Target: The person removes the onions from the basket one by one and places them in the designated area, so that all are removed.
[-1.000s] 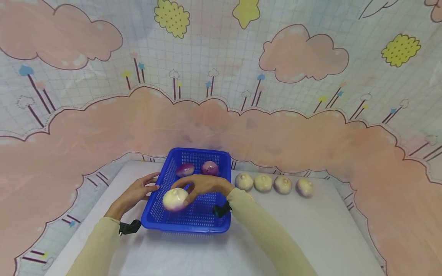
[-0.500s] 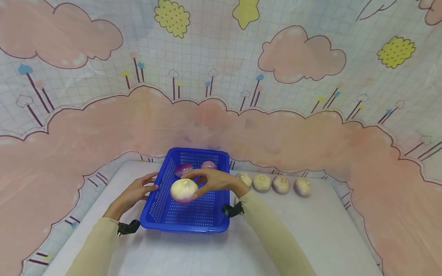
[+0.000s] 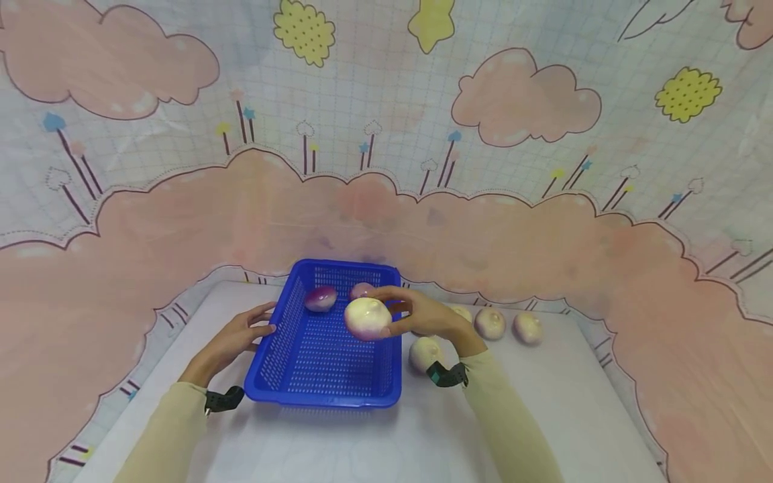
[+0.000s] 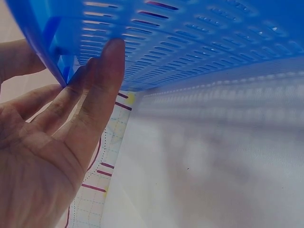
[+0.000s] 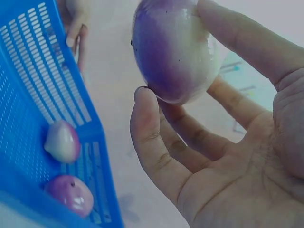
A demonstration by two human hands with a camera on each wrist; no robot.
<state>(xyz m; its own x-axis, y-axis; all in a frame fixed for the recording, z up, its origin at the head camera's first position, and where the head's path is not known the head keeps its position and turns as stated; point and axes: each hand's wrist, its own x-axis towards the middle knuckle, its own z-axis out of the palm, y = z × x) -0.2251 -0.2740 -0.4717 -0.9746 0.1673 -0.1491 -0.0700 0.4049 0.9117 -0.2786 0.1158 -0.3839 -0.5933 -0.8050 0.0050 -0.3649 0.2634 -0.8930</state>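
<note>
My right hand (image 3: 431,315) pinches a white-and-purple turnip (image 3: 368,318) above the right side of the blue basket (image 3: 323,404). In the right wrist view this turnip (image 5: 175,52) sits between thumb and fingertips, purple side towards the camera. At the basket's left rim, my left hand (image 3: 237,335) holds the edge, its fingers along the outside of the slotted wall in the left wrist view, where the thumb is partly hidden by the rim. Two turnips lie at the far end inside: one on the left (image 3: 321,299) and one on the right (image 3: 362,290), partly covered by the right hand.
Right of the basket, a turnip (image 3: 425,354) lies beside the wall. Behind it a row of turnips (image 3: 490,323) runs to the right, partly hidden by my right hand. A white table (image 3: 543,402) carries everything; a patterned cloth (image 3: 483,248) hangs behind.
My right hand has carried the turnip from over the basket's left-front part to its right side, uncovering a turnip beside the basket. The left hand stays at the rim.
</note>
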